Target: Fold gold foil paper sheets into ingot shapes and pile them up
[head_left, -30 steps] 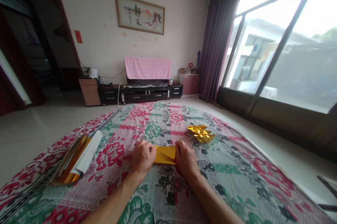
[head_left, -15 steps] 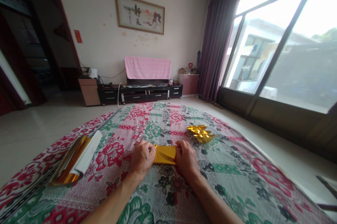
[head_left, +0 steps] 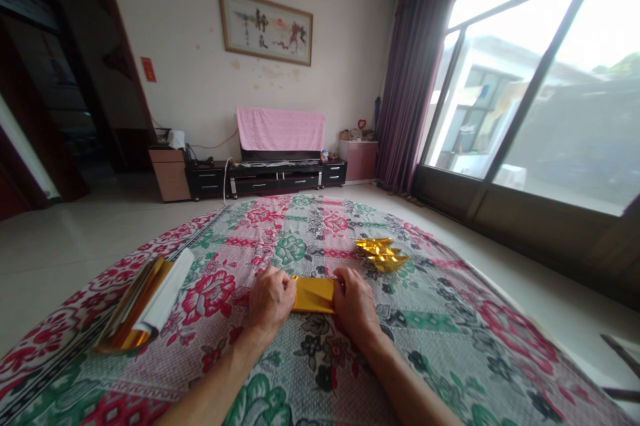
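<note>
A folded piece of gold foil paper [head_left: 314, 295] lies flat between my hands on the flowered tablecloth. My left hand [head_left: 273, 298] is closed on its left end, with thumb and fingers pinched together. On the right end, my right hand [head_left: 355, 299] pinches the paper in the same way. Just beyond my right hand rest several folded gold foil shapes [head_left: 383, 254] with pointed ends, set in a short row. The fingertips of both hands are partly hidden by the curled fingers.
Left of my hands lies a curled stack of gold and white paper sheets [head_left: 145, 309]. The round table wears a flowered tablecloth [head_left: 240, 239]. Beyond it stand a low black cabinet [head_left: 260, 184] and a pink cloth [head_left: 280, 129] over a screen. Large windows [head_left: 550, 106] line the right.
Almost nothing differs. Both hands keep their hold on the folded gold paper, whose surface looks slightly flatter now.
</note>
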`<move>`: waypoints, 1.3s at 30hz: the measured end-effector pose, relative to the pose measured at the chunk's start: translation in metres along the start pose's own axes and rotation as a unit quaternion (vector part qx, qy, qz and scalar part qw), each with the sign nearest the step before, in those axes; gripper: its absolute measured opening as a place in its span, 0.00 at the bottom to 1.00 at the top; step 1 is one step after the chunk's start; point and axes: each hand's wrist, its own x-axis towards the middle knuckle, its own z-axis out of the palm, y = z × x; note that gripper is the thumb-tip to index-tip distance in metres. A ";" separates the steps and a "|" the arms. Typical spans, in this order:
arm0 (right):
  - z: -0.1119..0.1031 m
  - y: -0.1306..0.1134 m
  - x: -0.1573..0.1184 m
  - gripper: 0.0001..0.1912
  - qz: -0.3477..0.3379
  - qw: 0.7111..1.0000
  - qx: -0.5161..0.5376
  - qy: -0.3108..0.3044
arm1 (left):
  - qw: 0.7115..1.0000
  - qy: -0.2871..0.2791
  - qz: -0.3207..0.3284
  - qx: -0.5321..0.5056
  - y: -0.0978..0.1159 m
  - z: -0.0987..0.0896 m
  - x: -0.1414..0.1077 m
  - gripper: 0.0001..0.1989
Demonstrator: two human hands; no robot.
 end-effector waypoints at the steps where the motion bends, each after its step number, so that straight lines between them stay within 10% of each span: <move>1: 0.000 0.000 0.000 0.10 0.002 1.000 0.002 -0.001 | 1.000 0.001 0.000 0.001 0.000 0.000 0.000 0.09; 39: 0.000 -0.001 -0.001 0.11 0.010 0.996 -0.079 -0.036 | 0.992 -0.010 0.052 0.112 0.006 -0.001 0.000 0.07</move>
